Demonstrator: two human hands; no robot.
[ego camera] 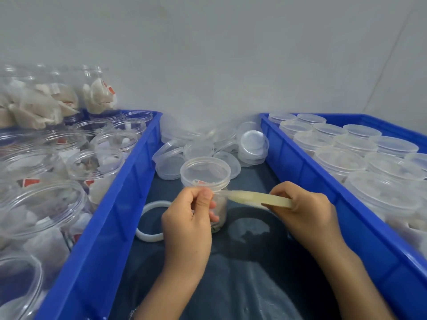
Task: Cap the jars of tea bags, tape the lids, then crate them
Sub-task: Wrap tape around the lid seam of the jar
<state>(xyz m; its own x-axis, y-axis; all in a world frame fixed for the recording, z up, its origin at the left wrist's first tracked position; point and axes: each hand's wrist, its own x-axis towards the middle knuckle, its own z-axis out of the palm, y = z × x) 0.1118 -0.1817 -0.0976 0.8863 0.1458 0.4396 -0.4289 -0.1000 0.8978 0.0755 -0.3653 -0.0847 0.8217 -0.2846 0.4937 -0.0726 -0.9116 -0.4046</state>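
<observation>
We see a capped jar (211, 181) of tea bags standing mid-frame on the dark blue cloth (254, 285), between two blue crates. Left hand (189, 218) wraps the jar body, fingers curled round it, thumb pressing the free end of the tape just under the lid (205, 168). Right hand (305, 211) grips the tape roll (261, 198), fingers curled round its far side; the yellowish strip runs taut from roll to jar. Jar's lower half is hidden behind the left hand, so its contents are hard to make out.

Left crate (120, 204) holds open jars (69, 158) of tea bags, some stacked at the back; its near end is cut off by the frame's edge. Right crate (323, 181) holds capped jars (355, 144) in rows; its far right side is also cut off. The gap between the crate walls is narrow; both hands sit inside it, right wrist near the right crate's rim.

Loose lids (231, 144) are piled behind the jar against the grey wall (231, 65), several tilted or overlapping. A white ring (150, 222), likely a spent tape core, lies on the cloth just beside the left wrist, partly hidden by it. Nearest left-crate jars are blurred.
</observation>
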